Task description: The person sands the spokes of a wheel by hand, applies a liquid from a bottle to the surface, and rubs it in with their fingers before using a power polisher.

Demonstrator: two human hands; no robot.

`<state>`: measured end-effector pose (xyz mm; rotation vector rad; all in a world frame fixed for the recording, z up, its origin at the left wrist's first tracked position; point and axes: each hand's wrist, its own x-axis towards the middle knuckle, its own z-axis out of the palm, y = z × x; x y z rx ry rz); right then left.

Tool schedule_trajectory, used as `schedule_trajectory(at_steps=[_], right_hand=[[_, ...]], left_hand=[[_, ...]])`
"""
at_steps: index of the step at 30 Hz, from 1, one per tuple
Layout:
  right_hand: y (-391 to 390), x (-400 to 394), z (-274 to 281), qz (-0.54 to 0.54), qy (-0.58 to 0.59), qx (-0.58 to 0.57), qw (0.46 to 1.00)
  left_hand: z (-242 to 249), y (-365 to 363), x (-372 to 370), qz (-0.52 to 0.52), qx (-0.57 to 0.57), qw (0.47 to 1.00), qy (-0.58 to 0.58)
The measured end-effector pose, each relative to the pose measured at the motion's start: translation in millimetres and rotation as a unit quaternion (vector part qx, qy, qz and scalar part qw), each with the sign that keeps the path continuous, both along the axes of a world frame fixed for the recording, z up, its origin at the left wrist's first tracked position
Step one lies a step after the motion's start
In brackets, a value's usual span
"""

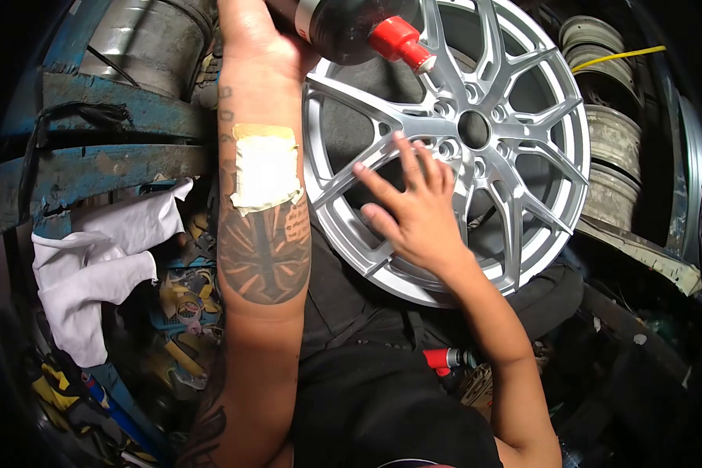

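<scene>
The dark bottle (339, 31) lies aslant in the left hand (256, 39), its long axis running from the hand down toward the person's right, so that the red cap (396, 39) and its pale tip point at the spokes of the silver wheel (437, 125). The bottle looks smooth and rounded; its cap has a wide collar which narrows to a short nozzle. The wheel is a broad metal ring with shiny, forked spokes and a round central hole; its face is turned to the person, over the dark clothing (351, 324). The left hand grasps the bottle, yet most of its fingers are hidden behind it. The cap sticks out beyond them, above the wheel. The right hand (425, 214) grips nothing: its fingers spread over the spokes, and I cannot tell how firmly they touch. Worn rims (610, 132) stand stacked at the right; a white cloth (93, 273) hangs by blue metal (125, 168) at the left.
</scene>
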<state>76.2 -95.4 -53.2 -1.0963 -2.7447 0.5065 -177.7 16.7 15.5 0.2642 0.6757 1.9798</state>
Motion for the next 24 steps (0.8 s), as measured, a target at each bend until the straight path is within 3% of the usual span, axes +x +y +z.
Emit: schedule_trajectory(at_steps=[6, 8, 10, 16, 20, 24], right_hand=[[12.4, 7.4, 0.7, -0.06, -0.028, 0.045, 0.997], [3.6, 2.5, 0.9, -0.026, -0.016, 0.033, 0.999], [-5.8, 0.2, 5.3, 0.029, 0.023, -0.034, 0.999], [7.1, 53.9, 44.8, -0.031, 0.118, -0.167, 0.978], [-29.2, 77.9, 43.7, 0.01, 0.045, -0.207, 0.977], [-54.0, 80.5, 39.1, 0.002, -0.015, -0.124, 0.992]], left_hand=[[-0.7, 2.9, -3.2, -0.018, 0.003, 1.0, 0.002], [0.1, 3.0, -2.0, -0.024, 0.007, 1.0, 0.0], [0.3, 4.1, -1.4, -0.031, 0.015, 0.999, 0.001], [2.6, 1.4, 6.1, -0.05, 0.026, 0.998, -0.003], [5.8, -0.3, 12.1, -0.053, 0.033, 0.998, -0.008], [7.9, -0.8, 15.3, -0.056, 0.04, 0.998, -0.005]])
